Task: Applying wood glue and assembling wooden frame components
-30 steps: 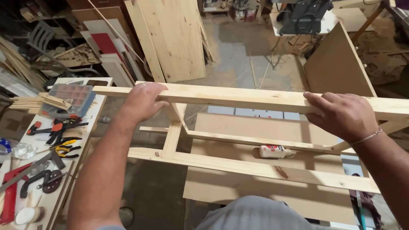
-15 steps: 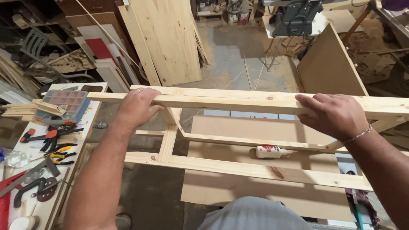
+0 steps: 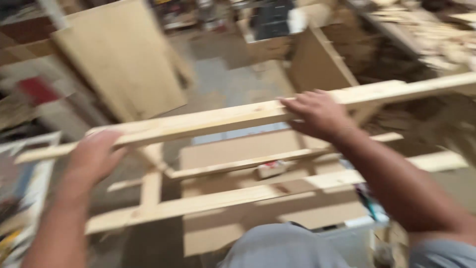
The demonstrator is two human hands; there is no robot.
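Blurrily, a long pale wooden rail, the tilted top bar of a wooden frame, crosses the view. Left hand clasps its lower end; right hand grips it farther along. Glue bottle lies below.

Counts, blur permitting: 2 hands, left hand and right hand, both on 1 top rail. Below the hands: 2 more long rails, thin middle rail and wide lower rail. 1 short upright under the left hand. 1 small bottle below the right hand. 1 big plywood panel beyond the left hand.
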